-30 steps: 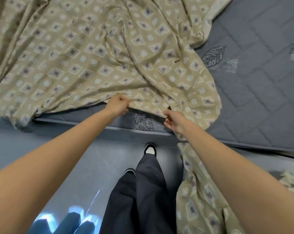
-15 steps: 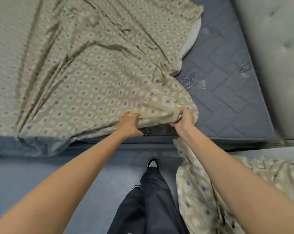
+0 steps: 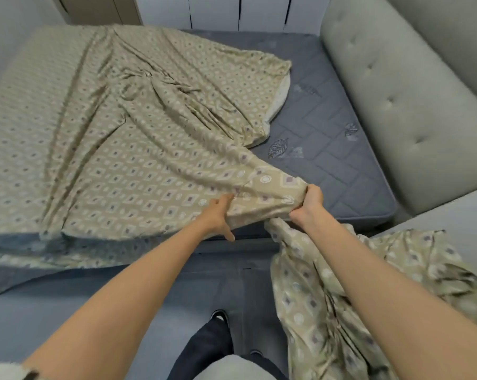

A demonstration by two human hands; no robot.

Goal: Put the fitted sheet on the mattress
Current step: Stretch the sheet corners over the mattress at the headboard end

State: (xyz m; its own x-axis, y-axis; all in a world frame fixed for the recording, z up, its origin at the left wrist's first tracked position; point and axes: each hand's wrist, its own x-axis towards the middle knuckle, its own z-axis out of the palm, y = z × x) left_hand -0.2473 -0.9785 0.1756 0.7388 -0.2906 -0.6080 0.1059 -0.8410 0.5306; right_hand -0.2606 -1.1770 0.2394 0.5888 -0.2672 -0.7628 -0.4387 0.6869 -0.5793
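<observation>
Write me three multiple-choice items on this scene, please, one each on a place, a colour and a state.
1. Which part of the mattress top lies bare? A left B right C none
2. What colour is the sheet? A beige, patterned B plain white C red
3. What is the right hand doing? A hanging idle B lying flat on the mattress C gripping bunched sheet
Answers: 1 B, quilted top uncovered there; 2 A, tan with diamonds and circles; 3 C, fingers curl round a gathered fold.

Home bedroom: mattress [image 3: 327, 149] w/ tufted headboard [image 3: 396, 86], closet doors [image 3: 218, 12] at back.
</observation>
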